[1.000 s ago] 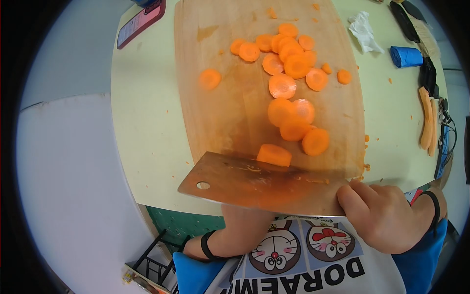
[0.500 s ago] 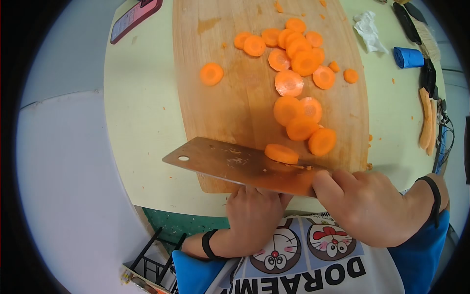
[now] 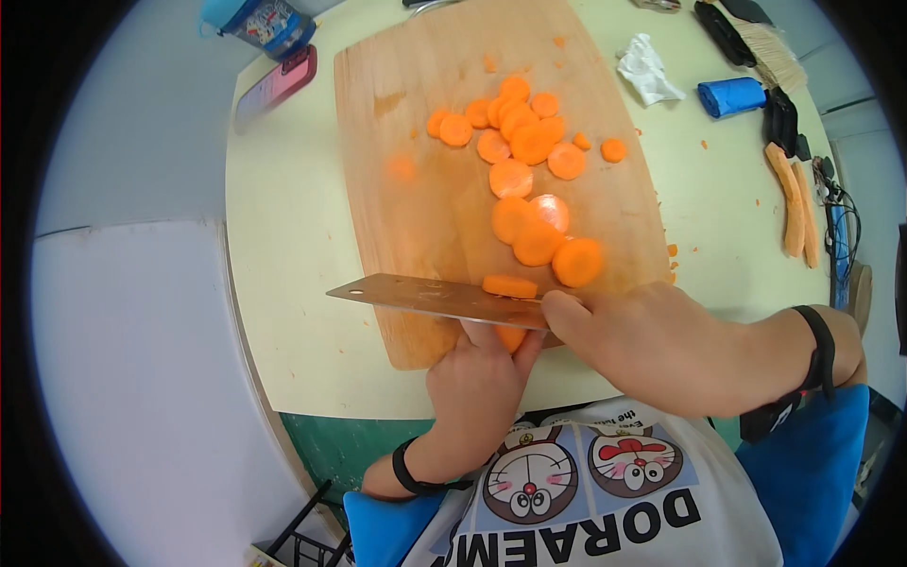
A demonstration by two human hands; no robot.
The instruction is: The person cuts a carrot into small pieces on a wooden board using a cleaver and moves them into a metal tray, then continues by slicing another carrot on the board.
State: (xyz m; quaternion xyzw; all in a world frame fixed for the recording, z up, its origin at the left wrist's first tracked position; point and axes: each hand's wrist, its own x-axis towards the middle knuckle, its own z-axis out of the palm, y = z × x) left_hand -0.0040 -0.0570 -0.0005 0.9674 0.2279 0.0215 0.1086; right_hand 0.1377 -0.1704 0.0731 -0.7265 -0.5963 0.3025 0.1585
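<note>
My right hand (image 3: 619, 326) grips a cleaver (image 3: 425, 297) at its handle end; the broad blade stretches left across the near part of a wooden cutting board (image 3: 416, 340). Just below the blade, my left hand (image 3: 477, 373) holds a piece of carrot (image 3: 510, 337) between its fingers, partly hidden by the blade. A cut carrot slice (image 3: 510, 286) stands on edge against the blade's far side. Several round carrot slices (image 3: 537, 243) lie flat or overlap in a line toward the far middle of the board. A lone slice (image 3: 402, 168) at the left looks blurred.
At the far left lie a phone (image 3: 277, 90) and a blue patterned container (image 3: 269, 26). On the right are a crumpled tissue (image 3: 648, 71), a blue roll (image 3: 731, 96), a brush (image 3: 765, 52) and two long peeled pieces (image 3: 794, 203). Orange scraps dot the table (image 3: 293, 312).
The view has shifted, so the board appears more to the left. The cleaver blade has turned more upright, and the carrot piece in my left hand now shows beneath it.
</note>
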